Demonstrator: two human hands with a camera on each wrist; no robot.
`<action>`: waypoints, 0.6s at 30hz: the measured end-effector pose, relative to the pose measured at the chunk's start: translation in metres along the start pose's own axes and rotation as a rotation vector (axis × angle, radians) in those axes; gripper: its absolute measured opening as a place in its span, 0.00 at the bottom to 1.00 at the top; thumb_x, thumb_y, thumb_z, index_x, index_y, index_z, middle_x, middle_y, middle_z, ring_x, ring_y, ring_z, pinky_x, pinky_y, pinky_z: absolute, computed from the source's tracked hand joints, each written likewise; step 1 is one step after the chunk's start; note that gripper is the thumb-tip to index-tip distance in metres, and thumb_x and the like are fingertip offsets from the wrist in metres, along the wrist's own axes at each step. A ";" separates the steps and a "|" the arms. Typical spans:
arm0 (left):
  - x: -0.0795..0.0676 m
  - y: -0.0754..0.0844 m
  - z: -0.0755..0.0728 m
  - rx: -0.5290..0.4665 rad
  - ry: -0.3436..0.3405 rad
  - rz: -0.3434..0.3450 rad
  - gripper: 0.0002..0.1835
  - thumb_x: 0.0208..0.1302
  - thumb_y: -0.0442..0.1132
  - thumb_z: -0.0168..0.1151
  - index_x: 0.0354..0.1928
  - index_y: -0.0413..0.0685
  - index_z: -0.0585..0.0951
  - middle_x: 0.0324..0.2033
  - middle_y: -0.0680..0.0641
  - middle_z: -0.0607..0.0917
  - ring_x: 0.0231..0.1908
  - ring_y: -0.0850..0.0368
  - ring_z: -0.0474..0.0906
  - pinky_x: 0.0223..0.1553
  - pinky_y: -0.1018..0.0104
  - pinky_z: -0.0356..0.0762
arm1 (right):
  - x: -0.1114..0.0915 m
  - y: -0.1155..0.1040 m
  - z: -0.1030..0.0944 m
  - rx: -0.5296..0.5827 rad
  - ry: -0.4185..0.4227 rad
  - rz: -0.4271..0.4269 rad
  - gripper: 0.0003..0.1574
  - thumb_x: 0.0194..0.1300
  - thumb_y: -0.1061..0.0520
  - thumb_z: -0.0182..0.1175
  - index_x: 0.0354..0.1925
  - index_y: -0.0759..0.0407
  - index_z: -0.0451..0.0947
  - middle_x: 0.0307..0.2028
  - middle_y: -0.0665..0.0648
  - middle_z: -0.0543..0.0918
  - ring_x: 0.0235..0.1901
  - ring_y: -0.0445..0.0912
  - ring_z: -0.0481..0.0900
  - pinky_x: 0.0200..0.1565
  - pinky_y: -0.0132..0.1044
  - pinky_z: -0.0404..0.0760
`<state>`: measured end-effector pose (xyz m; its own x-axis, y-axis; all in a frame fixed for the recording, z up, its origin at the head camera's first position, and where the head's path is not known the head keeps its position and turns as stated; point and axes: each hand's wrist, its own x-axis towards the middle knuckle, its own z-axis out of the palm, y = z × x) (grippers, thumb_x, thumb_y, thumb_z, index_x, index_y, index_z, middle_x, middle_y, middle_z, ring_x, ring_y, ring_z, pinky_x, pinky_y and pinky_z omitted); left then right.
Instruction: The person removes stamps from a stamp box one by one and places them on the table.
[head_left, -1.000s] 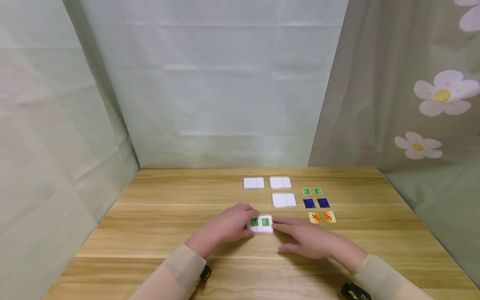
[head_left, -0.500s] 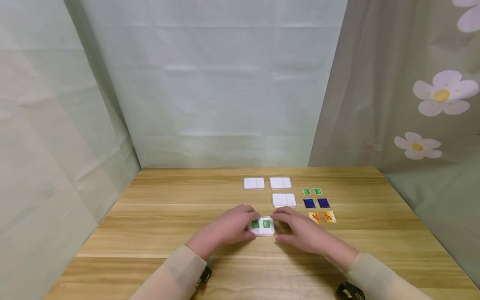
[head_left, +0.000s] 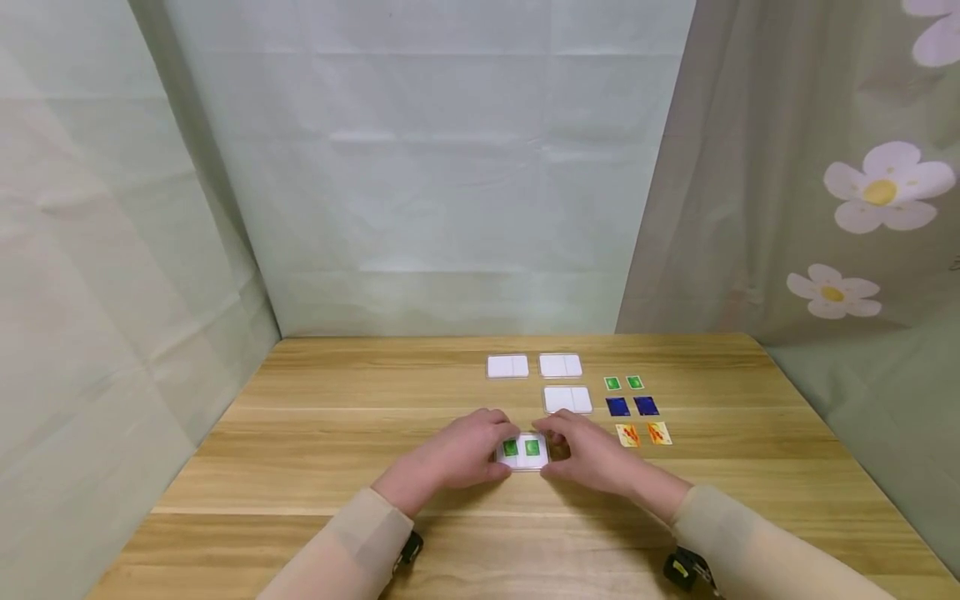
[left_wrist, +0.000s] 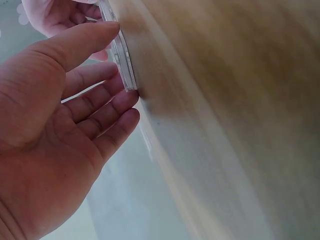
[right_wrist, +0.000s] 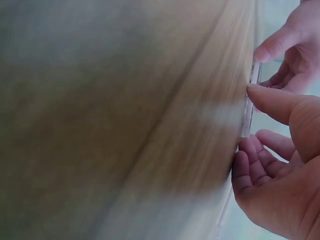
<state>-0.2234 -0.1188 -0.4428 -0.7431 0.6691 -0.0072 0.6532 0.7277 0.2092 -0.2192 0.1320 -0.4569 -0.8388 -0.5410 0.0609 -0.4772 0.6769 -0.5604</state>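
A flat clear plastic case (head_left: 522, 463) lies on the table between both hands in the head view. Two small green cards (head_left: 532, 447) show side by side on its white inside. My left hand (head_left: 465, 448) holds the case's left end, thumb on the near edge and fingers at the far edge. At the right end my right hand (head_left: 596, 457) pinches the same two edges. The left wrist view shows the case's layered edge (left_wrist: 125, 65) between thumb and fingers. Seen edge-on in the right wrist view, the case (right_wrist: 247, 117) meets the right thumb, with other fingers curled by its end.
Three similar cases with blank white insides lie behind: back left (head_left: 507, 366), back right (head_left: 561, 365) and nearer (head_left: 567, 400). To their right are pairs of small green cards (head_left: 612, 383), blue cards (head_left: 618, 407) and orange-yellow cards (head_left: 659, 433). Cloth walls (head_left: 450, 208) surround the wooden table (head_left: 337, 433).
My right hand has shifted left and closed its thumb and fingers on the case's right end. The case has slid slightly nearer and right. The left hand has hardly moved.
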 end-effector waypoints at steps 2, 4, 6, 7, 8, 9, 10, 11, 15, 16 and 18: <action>0.000 0.000 -0.001 -0.006 -0.004 -0.001 0.28 0.70 0.46 0.79 0.67 0.44 0.84 0.59 0.47 0.85 0.55 0.55 0.80 0.58 0.62 0.82 | 0.002 0.000 0.000 0.014 -0.001 0.009 0.39 0.64 0.57 0.83 0.70 0.62 0.81 0.52 0.51 0.83 0.48 0.45 0.78 0.51 0.45 0.82; 0.000 0.000 -0.001 -0.010 -0.007 -0.003 0.28 0.70 0.46 0.79 0.68 0.44 0.84 0.59 0.47 0.86 0.54 0.55 0.80 0.57 0.62 0.83 | 0.002 0.000 0.000 0.021 -0.001 0.009 0.39 0.64 0.57 0.82 0.70 0.62 0.81 0.51 0.51 0.83 0.48 0.46 0.78 0.51 0.44 0.82; 0.001 0.000 -0.002 -0.011 -0.009 -0.005 0.28 0.71 0.46 0.79 0.67 0.44 0.84 0.59 0.46 0.86 0.54 0.55 0.80 0.57 0.62 0.83 | 0.003 0.000 -0.001 0.029 -0.004 0.007 0.38 0.65 0.57 0.82 0.70 0.63 0.81 0.50 0.51 0.83 0.48 0.46 0.78 0.50 0.43 0.82; 0.001 0.000 -0.002 -0.012 -0.010 -0.005 0.28 0.71 0.46 0.79 0.67 0.44 0.85 0.59 0.47 0.86 0.54 0.55 0.80 0.57 0.63 0.83 | 0.003 0.000 -0.001 0.037 -0.006 0.006 0.38 0.65 0.57 0.82 0.70 0.63 0.81 0.50 0.51 0.83 0.48 0.46 0.78 0.50 0.43 0.83; 0.001 0.000 -0.002 -0.016 -0.010 -0.005 0.27 0.71 0.46 0.79 0.67 0.44 0.85 0.58 0.47 0.86 0.53 0.55 0.80 0.56 0.63 0.83 | 0.003 0.001 -0.001 0.042 -0.008 0.006 0.38 0.66 0.57 0.82 0.70 0.63 0.81 0.50 0.51 0.83 0.48 0.46 0.78 0.50 0.42 0.83; 0.001 0.000 -0.003 -0.020 -0.011 -0.006 0.27 0.71 0.46 0.79 0.67 0.44 0.85 0.58 0.47 0.86 0.53 0.56 0.80 0.56 0.63 0.83 | 0.003 0.001 -0.002 0.049 -0.011 0.006 0.38 0.66 0.57 0.82 0.70 0.63 0.81 0.50 0.51 0.83 0.48 0.46 0.78 0.50 0.42 0.83; 0.001 -0.001 -0.003 -0.023 -0.012 -0.006 0.27 0.71 0.46 0.78 0.67 0.44 0.85 0.58 0.47 0.86 0.53 0.56 0.80 0.56 0.63 0.82 | 0.003 0.001 -0.002 0.056 -0.014 0.006 0.38 0.66 0.57 0.81 0.70 0.64 0.81 0.50 0.51 0.83 0.48 0.46 0.78 0.50 0.42 0.83; 0.001 -0.001 -0.003 -0.028 -0.012 -0.006 0.27 0.71 0.46 0.78 0.66 0.44 0.85 0.58 0.47 0.86 0.52 0.56 0.80 0.55 0.64 0.82 | 0.002 0.002 -0.002 0.063 -0.017 0.008 0.38 0.67 0.57 0.81 0.70 0.63 0.81 0.51 0.51 0.83 0.48 0.46 0.79 0.51 0.42 0.83; 0.001 -0.002 -0.004 -0.054 -0.013 -0.002 0.26 0.70 0.45 0.79 0.66 0.43 0.85 0.57 0.47 0.86 0.51 0.57 0.80 0.53 0.64 0.82 | 0.003 0.004 -0.003 0.080 -0.026 0.012 0.38 0.67 0.56 0.81 0.70 0.63 0.80 0.51 0.50 0.83 0.48 0.46 0.78 0.51 0.41 0.83; 0.001 -0.002 -0.005 -0.062 -0.014 -0.002 0.26 0.70 0.45 0.79 0.65 0.43 0.85 0.57 0.47 0.86 0.50 0.57 0.80 0.53 0.64 0.82 | 0.003 0.004 -0.002 0.083 -0.028 0.012 0.38 0.67 0.56 0.81 0.71 0.63 0.80 0.51 0.51 0.83 0.49 0.46 0.78 0.51 0.41 0.83; 0.001 -0.002 -0.005 -0.076 -0.018 -0.001 0.26 0.70 0.45 0.79 0.65 0.43 0.86 0.57 0.47 0.86 0.50 0.58 0.79 0.52 0.64 0.82 | 0.004 0.005 -0.002 0.087 -0.029 0.009 0.39 0.66 0.56 0.82 0.70 0.63 0.80 0.51 0.51 0.83 0.48 0.46 0.78 0.50 0.40 0.82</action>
<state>-0.2263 -0.1200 -0.4383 -0.7403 0.6718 -0.0248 0.6394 0.7151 0.2827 -0.2251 0.1344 -0.4578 -0.8345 -0.5501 0.0317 -0.4437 0.6368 -0.6305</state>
